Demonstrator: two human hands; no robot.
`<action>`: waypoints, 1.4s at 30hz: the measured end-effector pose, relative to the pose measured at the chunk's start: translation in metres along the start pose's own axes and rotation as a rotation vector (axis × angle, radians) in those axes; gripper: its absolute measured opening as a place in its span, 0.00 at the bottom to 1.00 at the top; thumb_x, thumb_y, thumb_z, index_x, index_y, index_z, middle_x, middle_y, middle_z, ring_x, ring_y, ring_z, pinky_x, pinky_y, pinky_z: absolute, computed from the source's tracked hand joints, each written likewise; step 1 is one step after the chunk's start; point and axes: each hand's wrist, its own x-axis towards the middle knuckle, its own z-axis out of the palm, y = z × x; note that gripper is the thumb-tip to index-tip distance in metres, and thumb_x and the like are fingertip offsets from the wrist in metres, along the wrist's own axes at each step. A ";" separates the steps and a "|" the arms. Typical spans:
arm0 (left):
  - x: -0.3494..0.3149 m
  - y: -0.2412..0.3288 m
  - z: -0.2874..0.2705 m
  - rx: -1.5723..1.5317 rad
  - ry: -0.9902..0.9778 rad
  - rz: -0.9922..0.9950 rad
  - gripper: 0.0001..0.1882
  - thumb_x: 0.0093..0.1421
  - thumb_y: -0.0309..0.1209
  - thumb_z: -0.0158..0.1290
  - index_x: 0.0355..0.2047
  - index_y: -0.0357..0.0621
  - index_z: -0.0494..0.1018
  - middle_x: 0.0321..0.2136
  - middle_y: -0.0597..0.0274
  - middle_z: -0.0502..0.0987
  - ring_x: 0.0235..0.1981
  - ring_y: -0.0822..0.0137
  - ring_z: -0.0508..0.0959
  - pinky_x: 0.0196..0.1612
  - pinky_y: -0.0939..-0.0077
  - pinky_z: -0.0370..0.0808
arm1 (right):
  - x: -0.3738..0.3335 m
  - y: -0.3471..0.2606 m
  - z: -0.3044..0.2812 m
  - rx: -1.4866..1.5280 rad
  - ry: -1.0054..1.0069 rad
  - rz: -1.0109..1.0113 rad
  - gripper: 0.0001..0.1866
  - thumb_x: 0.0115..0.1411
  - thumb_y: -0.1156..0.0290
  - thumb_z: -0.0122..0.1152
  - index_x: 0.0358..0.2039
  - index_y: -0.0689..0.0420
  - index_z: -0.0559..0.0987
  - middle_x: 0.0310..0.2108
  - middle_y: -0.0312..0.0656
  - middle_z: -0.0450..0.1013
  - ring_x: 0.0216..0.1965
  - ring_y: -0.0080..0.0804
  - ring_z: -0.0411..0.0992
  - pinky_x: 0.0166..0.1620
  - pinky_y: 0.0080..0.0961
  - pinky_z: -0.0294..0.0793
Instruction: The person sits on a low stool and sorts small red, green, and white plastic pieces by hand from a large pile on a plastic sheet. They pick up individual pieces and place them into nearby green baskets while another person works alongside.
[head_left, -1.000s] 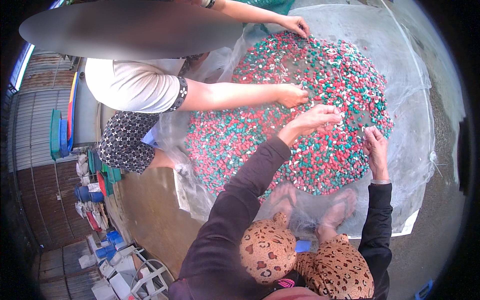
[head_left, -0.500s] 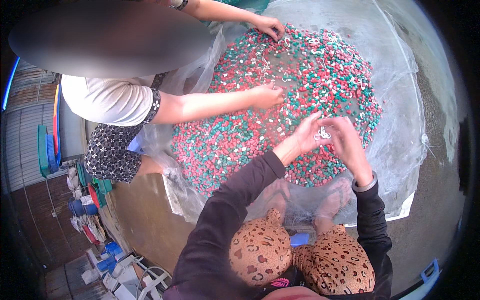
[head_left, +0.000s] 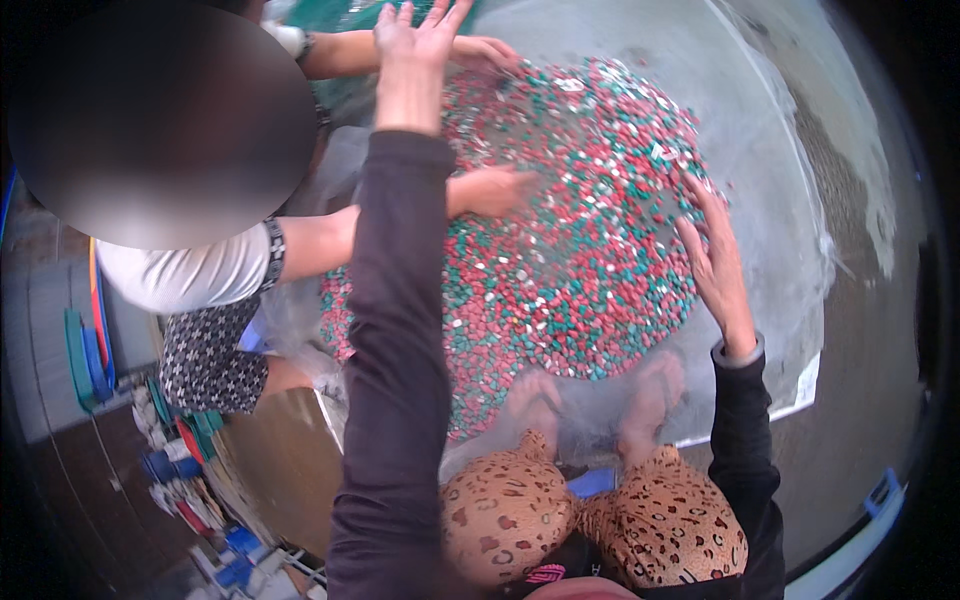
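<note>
A wide pile of small red, green and white pieces (head_left: pixel 580 310) lies spread on a clear plastic sheet (head_left: pixel 765 190). My left hand (head_left: pixel 412 45) is stretched far forward past the pile's far left edge, fingers spread, with nothing seen in it. Above the pile's right side hovers my right hand (head_left: pixel 715 255), its fingers apart and no object visible between them. Just beyond its fingertips are some white curled pieces (head_left: pixel 664 152). A co-worker's nearer hand (head_left: pixel 500 190) is over the middle of the pile, blurred; their farther hand (head_left: pixel 485 52) is at its far edge.
The co-worker, in a white top (head_left: pixel 190 275), crouches at the left. Green sheeting or netting (head_left: pixel 345 14) lies at the far left. My bare feet rest at the near edge of the pile. Coloured tubs and bundles (head_left: pixel 185 465) stand along the left; wet floor surrounds the sheet.
My left hand has swung forward and left, and the white pieces seen at my hands are gone from them. My right hand has moved away from it, slightly right. The co-worker's hands have shifted.
</note>
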 end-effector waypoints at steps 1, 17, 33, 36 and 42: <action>0.001 -0.019 0.000 -0.025 0.040 -0.020 0.19 0.69 0.37 0.33 0.56 0.44 0.58 0.62 0.52 0.57 0.62 0.58 0.56 0.66 0.62 0.52 | -0.001 0.009 -0.003 0.061 0.001 0.087 0.28 0.61 0.73 0.56 0.62 0.55 0.64 0.57 0.47 0.66 0.57 0.42 0.66 0.59 0.34 0.64; -0.034 -0.256 -0.013 2.373 -0.312 -0.443 0.65 0.32 0.36 0.74 0.66 0.80 0.44 0.70 0.55 0.38 0.67 0.32 0.37 0.61 0.26 0.49 | 0.106 0.150 0.058 -0.802 -0.297 0.281 0.49 0.48 0.71 0.66 0.68 0.45 0.49 0.66 0.51 0.50 0.57 0.70 0.58 0.51 0.62 0.67; -0.224 -0.140 -0.029 1.695 -0.486 -0.446 0.15 0.47 0.23 0.57 0.38 0.44 0.73 0.33 0.57 0.75 0.37 0.57 0.77 0.41 0.64 0.73 | -0.066 0.060 0.054 0.419 -0.255 0.472 0.12 0.60 0.79 0.52 0.42 0.57 0.79 0.39 0.40 0.73 0.40 0.28 0.75 0.34 0.25 0.77; -0.243 -0.113 -0.016 1.623 -0.140 -0.583 0.13 0.57 0.32 0.57 0.42 0.43 0.74 0.36 0.58 0.77 0.37 0.68 0.77 0.40 0.72 0.72 | -0.062 0.044 0.046 0.627 -0.290 0.507 0.11 0.66 0.74 0.49 0.46 0.59 0.78 0.46 0.38 0.73 0.41 0.23 0.75 0.34 0.19 0.79; -0.250 -0.100 -0.016 1.668 -0.116 -0.466 0.17 0.64 0.41 0.51 0.42 0.38 0.74 0.28 0.63 0.73 0.29 0.73 0.71 0.32 0.75 0.68 | -0.047 -0.001 0.037 0.728 -0.528 0.441 0.30 0.63 0.70 0.56 0.65 0.53 0.61 0.58 0.43 0.68 0.51 0.29 0.71 0.49 0.27 0.77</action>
